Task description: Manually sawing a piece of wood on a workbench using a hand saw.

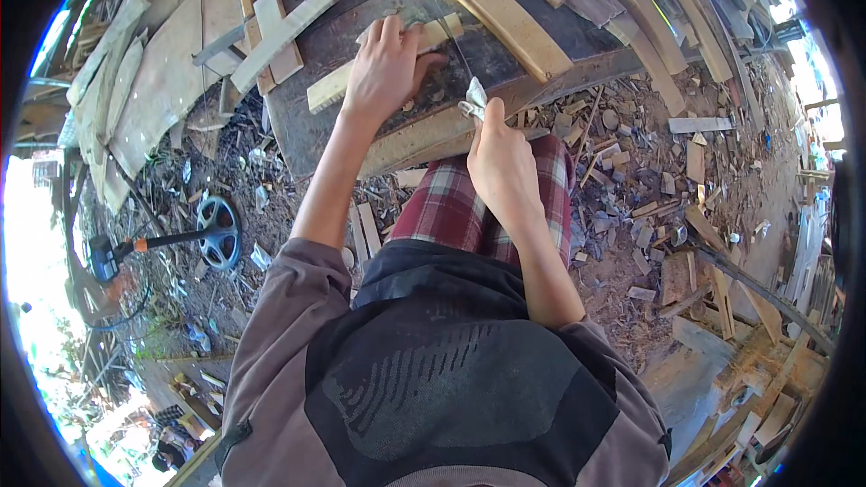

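Note:
My left hand (383,68) is closed over a pale wooden strip (329,88) and presses it down on the dark workbench (298,131). The strip lies at a slant, with its far end (442,32) past my fingers. In my right hand (501,158) is a thin-bladed tool that looks like a saw, its handle end wrapped in white material (475,95). Its narrow dark blade (458,52) runs away from me, at or just beside the strip's right end. Whether the blade touches the wood I cannot tell.
A long curved wooden piece (492,4) lies beyond the blade. Offcuts (284,41) are stacked at the bench's left, and more boards (631,18) lie at the right. Scraps (631,198) litter the ground. A tool with a dark wheel (219,233) stands at the left.

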A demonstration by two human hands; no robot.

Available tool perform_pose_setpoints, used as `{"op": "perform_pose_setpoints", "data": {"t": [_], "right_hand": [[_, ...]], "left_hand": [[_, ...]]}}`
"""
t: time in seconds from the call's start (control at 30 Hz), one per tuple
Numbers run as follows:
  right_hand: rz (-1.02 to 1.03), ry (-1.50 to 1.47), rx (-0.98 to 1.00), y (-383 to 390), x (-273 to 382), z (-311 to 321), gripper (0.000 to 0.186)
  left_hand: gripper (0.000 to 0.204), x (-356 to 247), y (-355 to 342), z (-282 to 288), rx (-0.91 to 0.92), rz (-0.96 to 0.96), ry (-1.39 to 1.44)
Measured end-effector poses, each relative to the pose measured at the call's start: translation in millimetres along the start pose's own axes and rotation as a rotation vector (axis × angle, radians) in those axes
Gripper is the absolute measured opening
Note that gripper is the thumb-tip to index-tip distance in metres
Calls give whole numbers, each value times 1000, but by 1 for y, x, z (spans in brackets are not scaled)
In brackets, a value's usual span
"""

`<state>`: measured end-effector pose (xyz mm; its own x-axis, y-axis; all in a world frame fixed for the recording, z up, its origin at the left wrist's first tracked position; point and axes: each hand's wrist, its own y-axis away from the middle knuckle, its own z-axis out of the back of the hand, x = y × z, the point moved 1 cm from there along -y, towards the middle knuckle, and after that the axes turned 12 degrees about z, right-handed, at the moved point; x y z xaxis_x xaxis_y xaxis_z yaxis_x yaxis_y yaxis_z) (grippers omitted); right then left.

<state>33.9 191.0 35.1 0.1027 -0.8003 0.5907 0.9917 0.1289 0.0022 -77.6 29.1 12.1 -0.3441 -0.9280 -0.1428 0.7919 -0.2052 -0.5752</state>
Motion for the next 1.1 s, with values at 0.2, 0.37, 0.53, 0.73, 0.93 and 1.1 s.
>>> {"op": "perform_pose_setpoints", "data": {"t": [0.2,0.37,0.53,0.73,0.93,1.1], "right_hand": [[51,-59,-69,-8,-7,-4,13],[38,-82,-108,-8,-6,-5,15],[123,-150,-172,-6,-3,0,16],[224,-415,-387,-5,-6,8,15],[221,-424,-483,-2,-26,22,16],[300,-384,-426,12,-31,7,17]], "left_hand": [[34,11,-9,1,52,-67,-13],[22,1,-16,12,74,-74,80],[14,0,-20,9,117,24,147],[21,18,-42,18,294,154,194],[29,43,-59,44,384,279,331],[32,25,-52,77,358,245,358]]}}
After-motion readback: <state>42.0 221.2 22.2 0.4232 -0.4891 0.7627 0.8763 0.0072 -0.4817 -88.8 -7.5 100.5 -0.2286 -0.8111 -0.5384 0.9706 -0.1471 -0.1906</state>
